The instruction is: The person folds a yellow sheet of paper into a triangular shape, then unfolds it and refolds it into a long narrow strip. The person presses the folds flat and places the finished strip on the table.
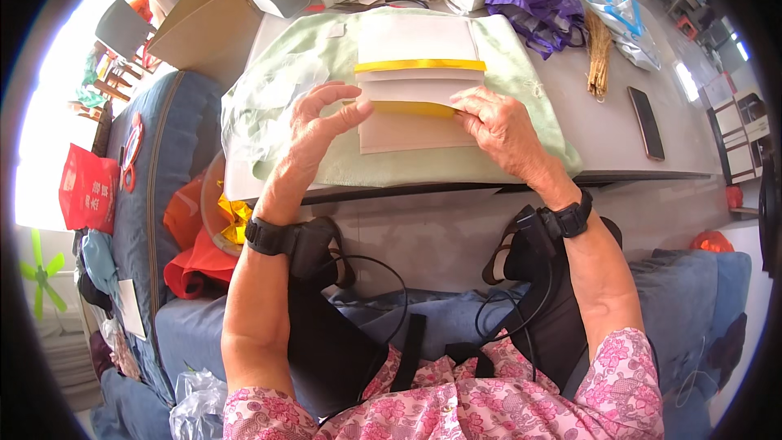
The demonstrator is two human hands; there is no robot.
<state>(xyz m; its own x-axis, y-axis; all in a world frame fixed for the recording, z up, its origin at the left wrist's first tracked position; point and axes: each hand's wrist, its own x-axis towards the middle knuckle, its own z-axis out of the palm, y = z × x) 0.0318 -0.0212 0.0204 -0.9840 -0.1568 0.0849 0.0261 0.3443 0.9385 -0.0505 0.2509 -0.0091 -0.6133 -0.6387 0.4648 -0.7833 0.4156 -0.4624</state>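
In front of me, a white paper sheet with a gold strip along its near edge (419, 90) is raised between my hands. My left hand (314, 126) pinches its left end between thumb and forefinger, the other fingers loosely curled. At the right end, my right hand (501, 130) grips the edge with its fingertips. Beneath it lies more white paper (415, 135), flat on a pale green cloth (529, 106). A second gold strip (419, 66) runs across the paper just beyond the raised sheet. How the layers join is hidden.
Clear plastic film (273, 106) covers the cloth's left side. A phone (646, 123), a straw brush (599, 53) and a purple bag (538, 4) lie on the table's right. A cardboard box (199, 24) stands far left. Scissors (132, 151) rest on the blue sofa (171, 114).
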